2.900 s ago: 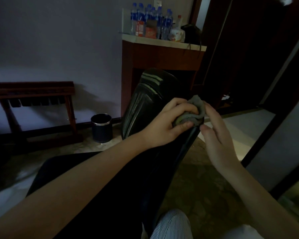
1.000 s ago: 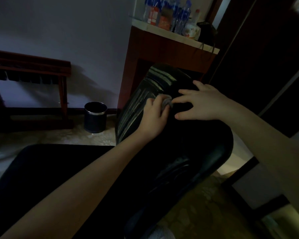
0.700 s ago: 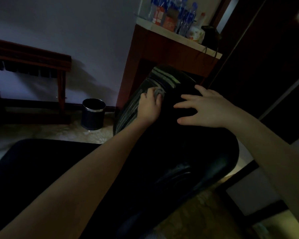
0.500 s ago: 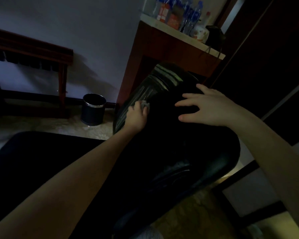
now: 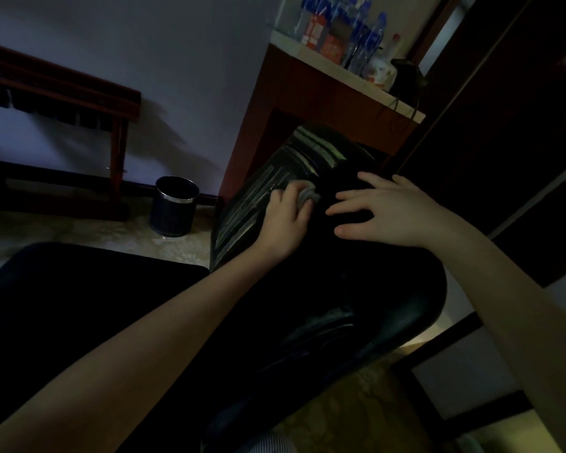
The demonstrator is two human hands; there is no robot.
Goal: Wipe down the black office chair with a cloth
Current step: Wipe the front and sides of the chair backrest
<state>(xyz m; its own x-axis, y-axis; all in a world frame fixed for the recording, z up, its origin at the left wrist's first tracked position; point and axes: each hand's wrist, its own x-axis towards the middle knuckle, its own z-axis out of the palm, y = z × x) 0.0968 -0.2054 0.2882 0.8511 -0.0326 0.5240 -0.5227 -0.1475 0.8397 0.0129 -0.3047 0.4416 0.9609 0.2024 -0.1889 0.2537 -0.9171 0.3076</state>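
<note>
left hand grips the cloth, bunched against the backrest of the black office chair. i see my right hand released, fingers spread flat on the chair, just beside the cloth.

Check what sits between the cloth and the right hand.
Only a short strip of bare chair surface. Head view: the left hand grips the cloth; the right hand rests open beside it, apart.

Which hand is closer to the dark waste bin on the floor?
Left. The left hand, gripping the cloth on the chair, is on the side toward the waste bin; the right hand rests flat on the chair, farther away.
</note>
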